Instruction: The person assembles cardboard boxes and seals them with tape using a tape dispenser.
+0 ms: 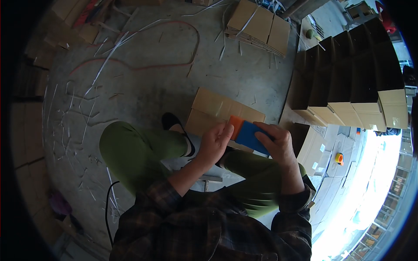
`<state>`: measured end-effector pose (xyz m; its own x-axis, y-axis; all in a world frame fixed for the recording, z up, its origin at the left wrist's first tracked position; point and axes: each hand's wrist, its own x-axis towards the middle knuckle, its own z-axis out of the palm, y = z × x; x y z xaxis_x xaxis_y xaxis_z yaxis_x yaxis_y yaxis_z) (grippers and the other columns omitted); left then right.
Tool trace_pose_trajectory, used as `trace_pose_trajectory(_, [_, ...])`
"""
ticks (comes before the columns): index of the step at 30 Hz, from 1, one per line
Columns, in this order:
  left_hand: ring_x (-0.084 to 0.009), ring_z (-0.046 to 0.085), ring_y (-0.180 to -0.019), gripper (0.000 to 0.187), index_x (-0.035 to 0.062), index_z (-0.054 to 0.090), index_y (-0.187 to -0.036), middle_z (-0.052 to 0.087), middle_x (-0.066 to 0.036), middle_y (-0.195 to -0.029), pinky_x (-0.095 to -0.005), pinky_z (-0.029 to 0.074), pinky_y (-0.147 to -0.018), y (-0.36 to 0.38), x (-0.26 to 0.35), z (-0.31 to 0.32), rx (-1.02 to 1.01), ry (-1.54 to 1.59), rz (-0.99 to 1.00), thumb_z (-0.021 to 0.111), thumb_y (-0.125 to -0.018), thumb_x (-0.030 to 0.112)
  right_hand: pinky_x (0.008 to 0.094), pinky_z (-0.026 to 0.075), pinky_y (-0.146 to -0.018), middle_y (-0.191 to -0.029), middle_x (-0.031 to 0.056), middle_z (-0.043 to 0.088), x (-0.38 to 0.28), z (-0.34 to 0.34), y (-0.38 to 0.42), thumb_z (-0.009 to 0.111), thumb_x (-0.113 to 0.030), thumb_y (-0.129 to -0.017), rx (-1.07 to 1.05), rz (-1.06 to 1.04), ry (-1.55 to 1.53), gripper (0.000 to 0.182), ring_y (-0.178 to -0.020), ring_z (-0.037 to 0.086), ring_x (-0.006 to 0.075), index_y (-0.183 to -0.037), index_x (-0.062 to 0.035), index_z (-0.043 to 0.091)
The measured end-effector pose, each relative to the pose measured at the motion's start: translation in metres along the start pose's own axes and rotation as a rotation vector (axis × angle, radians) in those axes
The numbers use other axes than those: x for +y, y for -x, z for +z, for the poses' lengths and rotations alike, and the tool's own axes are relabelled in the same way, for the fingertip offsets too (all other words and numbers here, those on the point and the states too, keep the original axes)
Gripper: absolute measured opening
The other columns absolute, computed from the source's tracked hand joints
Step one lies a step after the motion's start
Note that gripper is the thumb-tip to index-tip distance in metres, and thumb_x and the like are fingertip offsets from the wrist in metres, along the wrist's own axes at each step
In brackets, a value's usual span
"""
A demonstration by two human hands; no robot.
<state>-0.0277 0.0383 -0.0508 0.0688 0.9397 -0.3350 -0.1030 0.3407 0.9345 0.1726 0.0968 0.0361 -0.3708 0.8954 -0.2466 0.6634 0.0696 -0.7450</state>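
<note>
In front of my lap, both hands hold up a small two-coloured piece over a sheet of cardboard (pixel 204 106) on the floor. My left hand (pixel 214 142) has thumb and fingers pinched on the orange block (pixel 236 125) at its left end. My right hand (pixel 278 141) is wrapped around the right end of the flat blue block (pixel 251 137), thumb across its top face. The orange and blue parts meet edge to edge between the hands. Fingers hide both outer ends.
A stack of flattened cardboard (pixel 254 21) lies at the back. Rows of open cartons (pixel 348 82) stand on the right, with a yellow-orange tape roll (pixel 339 158) beyond. A red hose (pixel 143 68) and white strapping scraps (pixel 102 69) litter the concrete floor.
</note>
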Motion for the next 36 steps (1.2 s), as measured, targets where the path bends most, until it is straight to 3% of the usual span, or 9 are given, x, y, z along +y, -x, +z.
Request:
trace_pose_trajectory(3, [-0.0169,0.061,-0.095,0.053,0.0059,0.065,-0.105,0.066,-0.004,-0.097,-0.0353,0.046,-0.083,-0.005,-0.012,-0.001,0.077,0.277,-0.081,0.049,-0.094,0.055,0.0291,0.053,-0.081,-0.096,0.0122,0.070,0.003,0.000,0.001,0.065,-0.016,-0.090,-0.027,0.007,-0.028,0.030,-0.084,0.067,0.0170,-0.115,0.0008,0.066])
trace_pose_trajectory(5, [-0.0158,0.061,-0.090,0.045,0.0060,0.066,-0.103,0.066,-0.003,-0.095,-0.0355,0.045,-0.082,-0.011,-0.005,-0.010,0.045,0.923,-0.483,0.057,-0.093,0.049,0.0274,0.053,-0.080,-0.095,0.0112,0.070,0.010,0.002,0.003,0.065,-0.014,-0.089,-0.033,0.076,-0.357,0.030,-0.083,0.067,0.0164,-0.115,0.0012,0.066])
trace_pose_trajectory(9, [-0.0141,0.061,-0.092,0.037,0.0059,0.066,-0.102,0.066,-0.003,-0.095,-0.0364,0.045,-0.084,-0.016,-0.013,-0.005,0.003,0.949,-0.492,0.062,-0.092,0.041,0.0272,0.051,-0.079,-0.094,0.0100,0.070,0.010,-0.001,0.004,0.066,-0.014,-0.088,-0.035,0.134,-0.376,0.029,-0.085,0.064,0.0139,-0.115,-0.0030,0.067])
trace_pose_trajectory(15, [-0.0107,0.063,-0.077,0.026,0.0060,0.068,-0.096,0.068,-0.002,-0.086,-0.0281,0.049,-0.068,-0.018,-0.021,-0.001,0.146,0.640,-0.318,0.068,-0.088,0.031,0.0297,0.053,-0.082,-0.096,0.0115,0.070,0.006,0.000,0.004,0.066,-0.013,-0.088,-0.088,0.106,-0.251,0.032,-0.086,0.066,0.0147,-0.117,0.0004,0.065])
trace_pose_trajectory(19, [-0.0072,0.062,-0.067,0.020,0.0037,0.069,-0.089,0.066,-0.001,-0.074,-0.0214,0.046,-0.054,-0.030,-0.011,-0.050,0.523,0.425,-0.134,0.068,-0.088,0.024,0.0279,0.053,-0.082,-0.096,0.0114,0.070,0.004,-0.007,0.003,0.066,-0.011,-0.088,-0.081,0.099,-0.242,0.032,-0.086,0.065,0.0138,-0.118,-0.0008,0.065])
trace_pose_trajectory(27, [-0.0076,0.060,-0.064,0.019,0.0050,0.067,-0.083,0.064,0.000,-0.071,-0.0232,0.045,-0.054,-0.058,-0.043,-0.121,0.675,0.250,-0.072,0.067,-0.089,0.023,0.0288,0.053,-0.081,-0.097,0.0111,0.071,-0.014,0.028,-0.032,0.066,-0.014,-0.087,-0.075,0.070,0.004,0.033,-0.084,0.066,0.0143,-0.119,-0.0055,0.066])
trace_pose_trajectory(36, [-0.0060,0.055,-0.060,0.021,0.0015,0.068,-0.082,0.063,0.000,-0.069,-0.0214,0.043,-0.055,-0.067,-0.061,-0.141,0.803,0.117,0.049,0.066,-0.090,0.020,0.0294,0.052,-0.081,-0.096,0.0112,0.072,-0.026,0.048,-0.060,0.065,-0.019,-0.087,-0.133,0.151,0.112,0.033,-0.083,0.066,0.0141,-0.118,-0.0077,0.066])
